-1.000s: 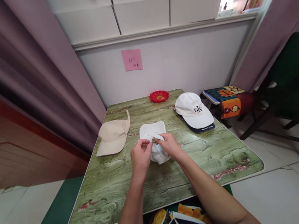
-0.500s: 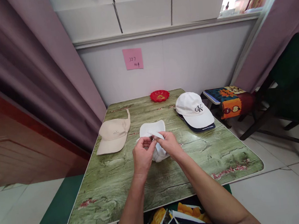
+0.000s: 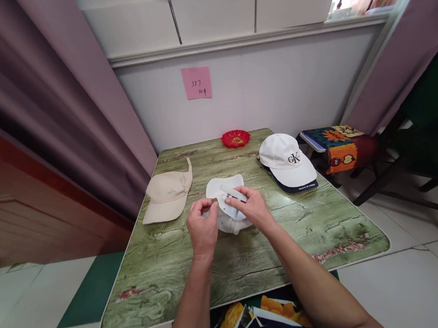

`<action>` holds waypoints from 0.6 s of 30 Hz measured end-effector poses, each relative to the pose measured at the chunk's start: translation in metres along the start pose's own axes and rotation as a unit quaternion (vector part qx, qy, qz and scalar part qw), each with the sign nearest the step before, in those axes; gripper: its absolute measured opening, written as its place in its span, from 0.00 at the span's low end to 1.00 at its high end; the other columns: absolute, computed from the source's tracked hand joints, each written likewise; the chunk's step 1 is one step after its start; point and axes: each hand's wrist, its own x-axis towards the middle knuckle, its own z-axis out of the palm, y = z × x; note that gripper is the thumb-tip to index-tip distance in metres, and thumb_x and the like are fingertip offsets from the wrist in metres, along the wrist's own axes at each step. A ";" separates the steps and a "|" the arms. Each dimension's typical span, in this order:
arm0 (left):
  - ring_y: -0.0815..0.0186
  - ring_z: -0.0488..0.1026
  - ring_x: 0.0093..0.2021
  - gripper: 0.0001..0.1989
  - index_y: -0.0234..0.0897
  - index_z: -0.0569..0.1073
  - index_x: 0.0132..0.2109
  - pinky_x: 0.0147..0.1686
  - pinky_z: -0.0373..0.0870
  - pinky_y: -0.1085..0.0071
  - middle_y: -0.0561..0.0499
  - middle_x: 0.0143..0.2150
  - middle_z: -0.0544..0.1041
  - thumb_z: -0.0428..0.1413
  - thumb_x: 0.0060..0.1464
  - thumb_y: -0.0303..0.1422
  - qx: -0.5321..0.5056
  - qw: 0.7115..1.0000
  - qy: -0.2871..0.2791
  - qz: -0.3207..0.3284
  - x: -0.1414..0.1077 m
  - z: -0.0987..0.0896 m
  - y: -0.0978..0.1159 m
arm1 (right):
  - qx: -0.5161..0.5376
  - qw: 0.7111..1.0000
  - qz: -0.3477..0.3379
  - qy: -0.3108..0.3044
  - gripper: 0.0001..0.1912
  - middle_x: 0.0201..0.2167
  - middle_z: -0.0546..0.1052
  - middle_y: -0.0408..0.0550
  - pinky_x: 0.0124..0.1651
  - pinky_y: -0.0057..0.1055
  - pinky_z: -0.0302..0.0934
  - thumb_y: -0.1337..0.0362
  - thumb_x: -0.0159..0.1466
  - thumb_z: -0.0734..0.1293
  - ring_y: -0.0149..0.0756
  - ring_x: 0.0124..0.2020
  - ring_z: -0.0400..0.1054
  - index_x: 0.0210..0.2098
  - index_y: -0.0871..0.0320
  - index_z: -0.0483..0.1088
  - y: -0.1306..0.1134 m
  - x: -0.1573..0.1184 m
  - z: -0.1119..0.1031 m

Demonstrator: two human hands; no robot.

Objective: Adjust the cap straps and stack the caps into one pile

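Observation:
A white cap [image 3: 233,225] lies at the middle of the green wood-patterned table [image 3: 158,295], its brim pointing away from me. My right hand [image 3: 253,207] pinches the cap's white strap [image 3: 233,193] above the cap. At the cap's left side, my left hand [image 3: 204,225] is closed with thumb and forefinger on a small dark piece at the strap's end, maybe a buckle. A beige cap [image 3: 169,190] rests on the left of the table. On the right, a white cap with black letters [image 3: 286,159] sits on top of a dark cap [image 3: 295,188].
A red scalloped dish [image 3: 235,138] stands at the table's back edge. Behind it is a wall with a pink note [image 3: 197,83]. A stool with a patterned cloth [image 3: 338,146] and a dark chair [image 3: 430,131] are on the right.
My hands have moved apart, the left one to the left and the right one slightly to the right. More of the cap shows between them. The view has shifted slightly.

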 end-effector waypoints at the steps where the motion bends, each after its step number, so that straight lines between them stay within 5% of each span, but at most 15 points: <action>1: 0.65 0.71 0.34 0.08 0.36 0.75 0.32 0.39 0.69 0.69 0.51 0.32 0.75 0.63 0.47 0.36 -0.044 0.998 -0.005 -0.036 0.001 -0.001 0.000 | -0.036 0.999 -0.019 0.018 0.18 0.28 0.79 0.44 0.32 0.27 0.59 0.50 0.58 0.70 0.34 0.28 0.68 0.38 0.58 0.78 -0.001 0.000 -0.003; 6: 0.69 0.71 0.29 0.13 0.33 0.76 0.30 0.34 0.70 0.72 0.53 0.27 0.76 0.68 0.36 0.35 -0.244 0.944 -0.037 -0.219 0.004 -0.003 0.007 | -0.206 0.963 -0.135 0.109 0.14 0.33 0.81 0.46 0.38 0.29 0.59 0.54 0.66 0.64 0.37 0.34 0.72 0.39 0.55 0.78 -0.018 -0.004 -0.016; 10: 0.68 0.75 0.30 0.12 0.33 0.75 0.28 0.36 0.74 0.71 0.51 0.27 0.77 0.69 0.34 0.29 -0.331 0.883 -0.054 -0.329 0.006 -0.003 0.011 | -0.304 0.929 -0.192 0.087 0.13 0.38 0.81 0.49 0.46 0.30 0.58 0.60 0.69 0.61 0.40 0.42 0.72 0.40 0.55 0.78 -0.029 -0.009 -0.015; 18: 0.66 0.79 0.35 0.06 0.32 0.76 0.31 0.44 0.77 0.68 0.46 0.34 0.81 0.65 0.43 0.25 -0.354 0.860 -0.079 -0.359 0.005 -0.002 0.009 | -0.337 0.931 -0.132 0.038 0.11 0.36 0.82 0.46 0.41 0.30 0.57 0.64 0.66 0.63 0.40 0.39 0.73 0.38 0.51 0.78 -0.037 -0.018 -0.002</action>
